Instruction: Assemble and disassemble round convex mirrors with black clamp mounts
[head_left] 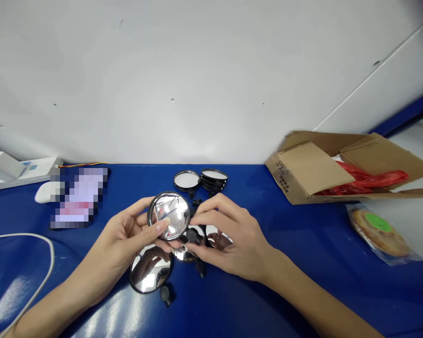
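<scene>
My left hand (134, 230) is closed on a round convex mirror (172, 209) with a black rim, its thumb lying across the glass. At that mirror's lower right edge, the fingers of my right hand (225, 230) pinch a black mount (193, 235). Below my left hand, another round mirror (150, 272) lies face up on the blue table, with its black mount (165, 295) pointing toward me. More mirrors lie under my hands, among them one (216, 237) partly covered by my right hand. How the pinched mount meets the rim is partly hidden by my fingers.
Farther back are a round mirror (186, 180) and a stack of mirrors (214, 178). An opened cardboard box (317, 169) with red plastic (370, 178) stands right, near a wrapped round food item (380, 232). A phone (79, 197), white mouse (48, 191) and white cable (51, 258) lie left.
</scene>
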A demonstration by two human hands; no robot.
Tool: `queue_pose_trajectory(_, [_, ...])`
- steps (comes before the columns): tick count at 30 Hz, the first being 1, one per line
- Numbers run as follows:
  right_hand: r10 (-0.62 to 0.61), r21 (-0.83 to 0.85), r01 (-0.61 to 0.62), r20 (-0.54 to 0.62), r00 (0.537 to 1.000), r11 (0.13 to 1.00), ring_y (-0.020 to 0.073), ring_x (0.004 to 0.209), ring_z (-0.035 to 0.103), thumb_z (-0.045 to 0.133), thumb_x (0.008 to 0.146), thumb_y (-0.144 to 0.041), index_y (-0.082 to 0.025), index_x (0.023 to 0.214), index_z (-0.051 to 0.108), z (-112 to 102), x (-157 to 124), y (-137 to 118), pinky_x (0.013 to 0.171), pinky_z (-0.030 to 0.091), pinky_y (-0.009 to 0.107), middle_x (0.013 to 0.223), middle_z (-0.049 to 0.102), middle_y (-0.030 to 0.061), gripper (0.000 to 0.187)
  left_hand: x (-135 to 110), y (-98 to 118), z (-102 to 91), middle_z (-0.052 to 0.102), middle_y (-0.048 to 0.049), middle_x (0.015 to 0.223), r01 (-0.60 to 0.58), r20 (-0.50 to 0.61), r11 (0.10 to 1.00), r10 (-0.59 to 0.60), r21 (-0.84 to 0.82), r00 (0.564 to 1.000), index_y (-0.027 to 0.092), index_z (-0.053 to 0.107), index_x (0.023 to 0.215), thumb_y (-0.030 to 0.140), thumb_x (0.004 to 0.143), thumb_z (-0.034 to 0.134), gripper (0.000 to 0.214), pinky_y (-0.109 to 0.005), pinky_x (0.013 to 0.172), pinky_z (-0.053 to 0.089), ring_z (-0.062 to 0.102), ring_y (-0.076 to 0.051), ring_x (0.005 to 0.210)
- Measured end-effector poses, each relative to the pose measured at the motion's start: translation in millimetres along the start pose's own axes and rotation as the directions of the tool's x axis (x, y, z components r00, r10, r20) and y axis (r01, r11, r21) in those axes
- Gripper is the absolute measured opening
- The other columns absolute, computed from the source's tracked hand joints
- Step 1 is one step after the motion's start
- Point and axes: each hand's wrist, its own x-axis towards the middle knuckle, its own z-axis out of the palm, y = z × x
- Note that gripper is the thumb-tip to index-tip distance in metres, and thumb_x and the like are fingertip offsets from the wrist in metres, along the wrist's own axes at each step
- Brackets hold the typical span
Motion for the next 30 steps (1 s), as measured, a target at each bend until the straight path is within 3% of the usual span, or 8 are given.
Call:
queue_pose_trajectory(5, [0.144, 0.12, -0.164, 0.16, 0.977, 0.979, 0.0316, 0.138, 0.069, 0.104, 0.088, -0.045, -0.035, 0.163, 0.058, -16, 4, 1, 0.1, 0.069, 0.044, 0.162, 0.06, 0.0138, 0.089, -3, 1, -2.9, 0.09, -0.0048, 0.09, -0.04, -0.024, 0.996, 0.042, 0.08, 0.999, 0.026, 0.065, 0.167, 0.041, 0.107, 0.091, 0.067, -0.024, 0.079, 0.07, 0.084, -0.018, 0.075])
queue_pose_trajectory(9, [0.101, 0.164, -0.154, 0.291, 0.951, 0.974, 0.0341, 0.156, 0.058, 0.105, 0.089, -0.044, -0.039, 0.17, 0.052, -19, 6, 0, 0.125, 0.058, 0.054, 0.177, 0.052, 0.0121, 0.096, -6, 3, 0.6, 0.087, -0.0031, 0.082, -0.011, 0.034, 0.991, 0.006, 0.133, 0.999, 0.026, 0.066, 0.17, 0.043, 0.108, 0.088, 0.067, -0.027, 0.076, 0.07, 0.082, -0.019, 0.07])
queue_pose_trajectory(13, [0.02, 0.187, -0.082, 0.312, 0.95, 0.979, 0.0364, 0.161, 0.053, 0.103, 0.089, -0.047, -0.037, 0.173, 0.05, -17, 6, -4, 0.137, 0.043, 0.061, 0.18, 0.051, 0.0136, 0.1, -9, 5, 6.2, 0.088, -0.003, 0.086, 0.012, 0.04, 0.993, -0.017, 0.114, 0.999, 0.028, 0.077, 0.16, 0.04, 0.102, 0.094, 0.062, -0.029, 0.067, 0.069, 0.08, -0.02, 0.065])
queue_pose_trajectory(16, [-0.009, 0.193, -0.061, 0.341, 0.94, 0.979, 0.0364, 0.165, 0.049, 0.102, 0.09, -0.042, -0.038, 0.178, 0.042, -17, 6, -10, 0.138, 0.04, 0.061, 0.183, 0.048, 0.0131, 0.107, -11, 6, 7.8, 0.087, -0.0016, 0.082, 0.022, 0.119, 0.989, -0.04, 0.144, 0.992, 0.03, 0.081, 0.155, 0.037, 0.104, 0.092, 0.053, -0.029, 0.069, 0.069, 0.081, -0.02, 0.065])
queue_pose_trajectory(19, [0.01, 0.191, -0.094, 0.398, 0.918, 0.977, 0.0354, 0.16, 0.052, 0.101, 0.086, -0.031, -0.039, 0.178, 0.04, -20, 8, -15, 0.135, 0.045, 0.059, 0.177, 0.054, 0.0118, 0.111, -12, 5, 7.9, 0.09, -0.0044, 0.099, 0.043, 0.158, 0.981, -0.073, 0.187, 0.985, 0.034, 0.081, 0.154, 0.042, 0.107, 0.088, 0.048, -0.033, 0.077, 0.072, 0.085, -0.023, 0.078])
queue_pose_trajectory(22, [0.069, 0.178, -0.164, 0.444, 0.893, 0.97, 0.0365, 0.153, 0.055, 0.105, 0.077, -0.028, -0.04, 0.173, 0.048, -33, 11, -16, 0.129, 0.052, 0.057, 0.168, 0.057, 0.0111, 0.112, -14, 3, 5.9, 0.089, -0.0065, 0.106, -0.001, 0.12, 0.972, -0.029, 0.235, 0.992, 0.034, 0.083, 0.152, 0.051, 0.11, 0.083, 0.045, -0.036, 0.09, 0.071, 0.085, -0.027, 0.096])
queue_pose_trajectory(27, [0.294, 0.052, -0.382, 0.545, 0.785, 0.923, 0.0349, 0.14, 0.06, 0.111, 0.072, -0.032, -0.042, 0.167, 0.057, -66, 13, -4, 0.11, 0.066, 0.049, 0.146, 0.058, 0.009, 0.11, -10, 0, -1.7, 0.085, -0.0055, 0.095, -0.115, -0.002, 0.938, 0.122, 0.327, 0.992, 0.034, 0.084, 0.148, 0.057, 0.113, 0.077, 0.043, -0.029, 0.084, 0.066, 0.079, -0.023, 0.092])
queue_pose_trajectory(30, [0.378, -0.05, -0.427, 0.566, 0.733, 0.903, 0.0341, 0.13, 0.064, 0.113, 0.069, -0.037, -0.04, 0.166, 0.06, -78, 11, 3, 0.102, 0.068, 0.048, 0.138, 0.059, 0.0077, 0.111, -6, 0, -4.2, 0.084, -0.0049, 0.096, -0.122, -0.05, 0.921, 0.151, 0.369, 0.987, 0.033, 0.085, 0.145, 0.058, 0.113, 0.077, 0.041, -0.029, 0.086, 0.065, 0.077, -0.022, 0.092])
